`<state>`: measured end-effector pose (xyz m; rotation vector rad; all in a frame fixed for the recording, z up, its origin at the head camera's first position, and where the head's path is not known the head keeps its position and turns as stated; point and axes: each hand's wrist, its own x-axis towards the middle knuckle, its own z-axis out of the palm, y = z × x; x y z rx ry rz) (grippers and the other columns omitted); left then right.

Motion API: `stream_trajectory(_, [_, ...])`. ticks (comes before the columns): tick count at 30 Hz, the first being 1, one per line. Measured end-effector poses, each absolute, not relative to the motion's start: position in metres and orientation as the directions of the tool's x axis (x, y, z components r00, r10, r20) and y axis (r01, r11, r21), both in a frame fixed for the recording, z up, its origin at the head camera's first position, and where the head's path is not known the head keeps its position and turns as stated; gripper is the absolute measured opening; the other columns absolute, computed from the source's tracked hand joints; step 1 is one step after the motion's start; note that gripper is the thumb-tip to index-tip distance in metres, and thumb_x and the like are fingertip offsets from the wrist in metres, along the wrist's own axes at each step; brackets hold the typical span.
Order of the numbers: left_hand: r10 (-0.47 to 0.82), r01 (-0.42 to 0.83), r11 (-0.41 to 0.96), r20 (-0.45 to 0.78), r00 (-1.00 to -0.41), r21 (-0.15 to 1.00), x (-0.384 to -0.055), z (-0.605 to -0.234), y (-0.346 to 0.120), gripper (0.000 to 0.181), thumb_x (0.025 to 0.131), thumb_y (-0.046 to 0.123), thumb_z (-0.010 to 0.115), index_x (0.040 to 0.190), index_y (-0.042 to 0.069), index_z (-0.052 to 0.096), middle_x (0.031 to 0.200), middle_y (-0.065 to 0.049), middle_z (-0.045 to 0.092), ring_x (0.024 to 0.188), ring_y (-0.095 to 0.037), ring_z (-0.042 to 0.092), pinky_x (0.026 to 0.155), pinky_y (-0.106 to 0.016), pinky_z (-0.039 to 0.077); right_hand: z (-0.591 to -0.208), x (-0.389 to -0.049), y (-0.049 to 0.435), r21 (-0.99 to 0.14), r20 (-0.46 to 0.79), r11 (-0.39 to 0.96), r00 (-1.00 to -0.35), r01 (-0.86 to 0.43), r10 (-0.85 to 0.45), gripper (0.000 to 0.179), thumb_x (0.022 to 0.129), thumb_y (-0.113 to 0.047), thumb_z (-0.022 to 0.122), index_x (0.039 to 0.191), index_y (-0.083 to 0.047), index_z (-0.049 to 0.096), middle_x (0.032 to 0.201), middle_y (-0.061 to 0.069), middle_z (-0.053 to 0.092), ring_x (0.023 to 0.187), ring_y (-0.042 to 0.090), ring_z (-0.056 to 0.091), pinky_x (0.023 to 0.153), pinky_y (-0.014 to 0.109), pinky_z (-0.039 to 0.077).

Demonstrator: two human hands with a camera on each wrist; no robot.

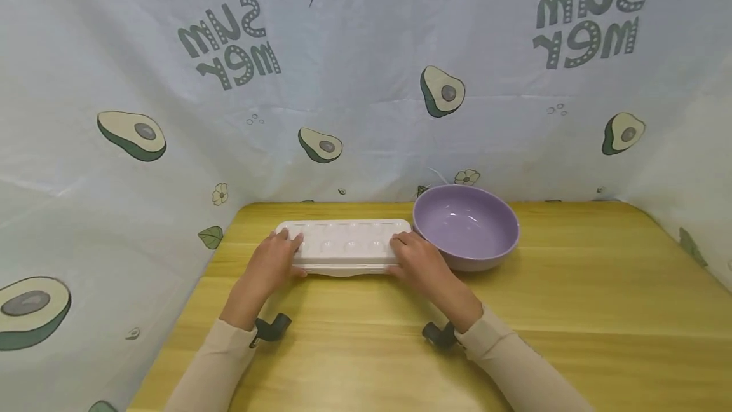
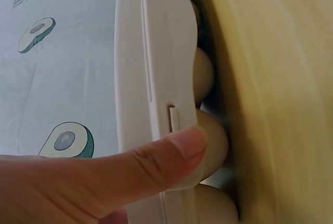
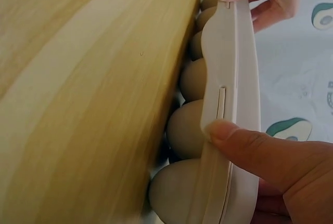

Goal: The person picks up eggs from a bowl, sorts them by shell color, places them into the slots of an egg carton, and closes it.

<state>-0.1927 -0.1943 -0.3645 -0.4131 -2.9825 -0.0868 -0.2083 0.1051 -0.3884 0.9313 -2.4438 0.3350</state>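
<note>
A white egg carton (image 1: pixel 343 247) sits on a yellow wood-grain table (image 1: pixel 572 310). Right of the carton stands a lilac bowl (image 1: pixel 466 224); behind it hangs a pale-blue curtain (image 1: pixel 366 81) printed with green avocados.

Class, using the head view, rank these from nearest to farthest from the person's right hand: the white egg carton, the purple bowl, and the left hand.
1. White egg carton: gripped by the right hand at its right end.
2. Purple bowl: just right of that hand, behind it.
3. Left hand: at the carton's far, left end.

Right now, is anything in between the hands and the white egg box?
No, nothing visible. The left hand and right hand already grip the ends of the egg box, thumbs pressed on its front edge.
</note>
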Motion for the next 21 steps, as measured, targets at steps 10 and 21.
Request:
stream_trajectory(10, [0.275, 0.284, 0.957, 0.129, -0.953, 0.056, -0.193, -0.361, -0.200, 0.076, 0.071, 0.030, 0.086, 0.134, 0.000, 0.056, 0.131, -0.031, 0.052, 0.114, -0.047, 0.053, 0.096, -0.052, 0.046, -0.388, -0.205, 0.101, -0.082, 0.506, 0.741, -0.668, -0.667, -0.546, 0.048, 0.073, -0.023, 0.085, 0.106, 0.005, 0.065, 0.113, 0.016, 0.064, 0.105, 0.029, 0.060, 0.090, 0.038, 0.051])
stream_trajectory(21, [0.285, 0.300, 0.948, 0.138, -0.948, 0.104, -0.187, -0.364, -0.216, 0.066, 0.080, 0.036, 0.078, 0.132, 0.002, 0.058, 0.136, -0.031, 0.049, 0.123, -0.049, 0.048, 0.098, -0.058, 0.043, -0.379, -0.196, 0.106, -0.166, 0.478, 0.692, -0.671, -0.703, -0.567, 0.045, 0.081, -0.018, 0.079, 0.117, 0.004, 0.065, 0.120, 0.016, 0.062, 0.112, 0.029, 0.060, 0.094, 0.039, 0.050])
